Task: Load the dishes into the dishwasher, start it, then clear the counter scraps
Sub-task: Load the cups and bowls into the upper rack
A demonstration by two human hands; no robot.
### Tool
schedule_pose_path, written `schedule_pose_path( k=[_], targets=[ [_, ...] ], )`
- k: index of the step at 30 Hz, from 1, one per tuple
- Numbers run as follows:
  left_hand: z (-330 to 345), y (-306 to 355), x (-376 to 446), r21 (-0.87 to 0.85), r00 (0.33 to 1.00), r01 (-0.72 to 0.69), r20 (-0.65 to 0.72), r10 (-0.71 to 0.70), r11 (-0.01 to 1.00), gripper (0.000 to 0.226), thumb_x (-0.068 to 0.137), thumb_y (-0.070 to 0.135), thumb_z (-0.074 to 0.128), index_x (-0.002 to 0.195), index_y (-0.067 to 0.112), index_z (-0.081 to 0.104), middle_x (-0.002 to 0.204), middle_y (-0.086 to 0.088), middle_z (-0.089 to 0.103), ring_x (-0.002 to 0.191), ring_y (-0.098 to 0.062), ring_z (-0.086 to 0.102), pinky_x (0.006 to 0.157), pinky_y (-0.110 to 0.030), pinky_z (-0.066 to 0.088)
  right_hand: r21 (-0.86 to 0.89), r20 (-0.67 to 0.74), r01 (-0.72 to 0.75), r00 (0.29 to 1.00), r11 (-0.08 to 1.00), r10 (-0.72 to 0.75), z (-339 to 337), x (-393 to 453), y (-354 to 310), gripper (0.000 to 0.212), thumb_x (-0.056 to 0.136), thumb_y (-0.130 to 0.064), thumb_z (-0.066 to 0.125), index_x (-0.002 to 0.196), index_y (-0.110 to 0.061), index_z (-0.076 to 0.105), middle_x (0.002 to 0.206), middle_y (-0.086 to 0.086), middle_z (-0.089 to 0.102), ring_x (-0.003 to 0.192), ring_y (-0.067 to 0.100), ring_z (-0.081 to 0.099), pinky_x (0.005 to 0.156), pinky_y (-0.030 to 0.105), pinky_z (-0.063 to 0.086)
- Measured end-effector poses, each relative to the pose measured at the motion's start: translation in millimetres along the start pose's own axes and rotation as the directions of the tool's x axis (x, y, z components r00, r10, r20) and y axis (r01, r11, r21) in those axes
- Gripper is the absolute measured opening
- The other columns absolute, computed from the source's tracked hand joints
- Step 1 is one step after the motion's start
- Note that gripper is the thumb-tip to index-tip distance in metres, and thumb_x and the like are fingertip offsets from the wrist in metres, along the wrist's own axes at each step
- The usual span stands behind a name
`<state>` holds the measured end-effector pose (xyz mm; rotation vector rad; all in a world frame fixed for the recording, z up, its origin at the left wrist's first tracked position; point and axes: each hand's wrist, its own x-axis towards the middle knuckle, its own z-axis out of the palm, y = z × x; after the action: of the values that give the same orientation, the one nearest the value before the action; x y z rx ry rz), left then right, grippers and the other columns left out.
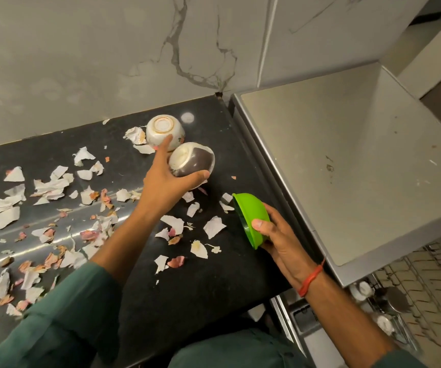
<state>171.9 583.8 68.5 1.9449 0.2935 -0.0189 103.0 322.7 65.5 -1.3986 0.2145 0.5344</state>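
The open dishwasher rack lies low at the right, beyond the edge of the black counter and under the grey ledge. Both held bowls must travel that way, and the right hand is much the nearer to it.

On the counter, well left of the rack, paper and peel scraps lie scattered, thickest farthest from it. An upturned white floral bowl sits at the counter's back, the dish farthest from the rack.

The left hand grips a brown-and-white bowl, tipped so its mouth faces away from the person, thumb curled under it and fingers round its far side; its forefinger stretches out and touches the floral bowl's side.

The right hand, nearer the rack, holds a green plastic bowl on edge, mouth facing left, thumb pressed on the outside wall and fingers underneath.
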Motion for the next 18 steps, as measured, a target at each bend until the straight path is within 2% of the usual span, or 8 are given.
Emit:
schedule_pose_path(
  k=[3,6,10,12,15,18],
  targets=[
    [11,7,-28,-0.134,0.999,0.019,0.043,-0.014,0.991,0.109,0.068,0.053,0.089,0.155,0.05,0.022,0.14,0.007,0.056,0.122,-0.015,0.062,0.105,-0.042,0.053,0.035,-0.031,0.01,0.999,0.999,-0.009,-11,-6,1,0.072,0.065,-0.04,0.076,0.133,-0.026,0.058,0.119,-0.003,0.071,0.106,0.012,0.067,0.083,0.027,0.054],
    [30,17,-56,-0.234,0.997,0.026,0.074,-0.009,0.972,0.104,0.075,0.04,0.089,0.156,0.046,0.025,0.138,0.004,0.06,0.119,-0.011,0.065,0.097,-0.032,0.056,0.049,-0.046,0.031,0.999,0.998,-0.028,-23,-13,-1,0.07,0.066,-0.039,0.076,0.133,-0.029,0.058,0.119,-0.005,0.07,0.109,0.012,0.066,0.083,0.027,0.054],
    [63,33,-79,-0.323,0.993,0.07,0.117,-0.033,0.944,0.105,0.067,0.047,0.087,0.155,0.045,0.03,0.133,0.006,0.063,0.112,-0.006,0.067,0.089,-0.024,0.055,0.089,-0.096,0.059,0.994,0.994,-0.051,-44,-27,-5,0.073,0.065,-0.038,0.076,0.134,-0.028,0.057,0.121,-0.002,0.068,0.109,0.015,0.065,0.085,0.032,0.055],
    [80,42,-85,-0.324,0.99,0.069,0.139,-0.024,0.943,0.103,0.068,0.043,0.09,0.154,0.044,0.033,0.13,0.008,0.063,0.108,0.0,0.067,0.084,-0.019,0.055,0.103,-0.133,0.077,0.989,0.992,-0.063,-58,-37,-5,0.073,0.065,-0.039,0.077,0.135,-0.029,0.057,0.123,0.001,0.067,0.11,0.018,0.065,0.084,0.034,0.055],
    [101,51,-97,-0.315,0.981,0.07,0.194,-0.008,0.946,0.1,0.067,0.047,0.092,0.151,0.046,0.038,0.134,0.01,0.061,0.112,-0.001,0.066,0.092,-0.024,0.055,0.143,-0.19,0.105,0.979,0.984,-0.077,-81,-55,-6,0.076,0.064,-0.039,0.077,0.137,-0.029,0.055,0.122,0.004,0.066,0.106,0.02,0.066,0.08,0.034,0.055],
    [126,59,-109,-0.275,0.964,0.069,0.266,0.007,0.959,0.098,0.059,0.056,0.083,0.147,0.053,0.04,0.135,0.007,0.062,0.116,-0.011,0.067,0.099,-0.036,0.054,0.183,-0.249,0.148,0.963,0.972,-0.1,-112,-80,-4,0.076,0.064,-0.038,0.078,0.136,-0.029,0.056,0.118,0.003,0.069,0.105,0.021,0.067,0.086,0.037,0.056]
  ],
)
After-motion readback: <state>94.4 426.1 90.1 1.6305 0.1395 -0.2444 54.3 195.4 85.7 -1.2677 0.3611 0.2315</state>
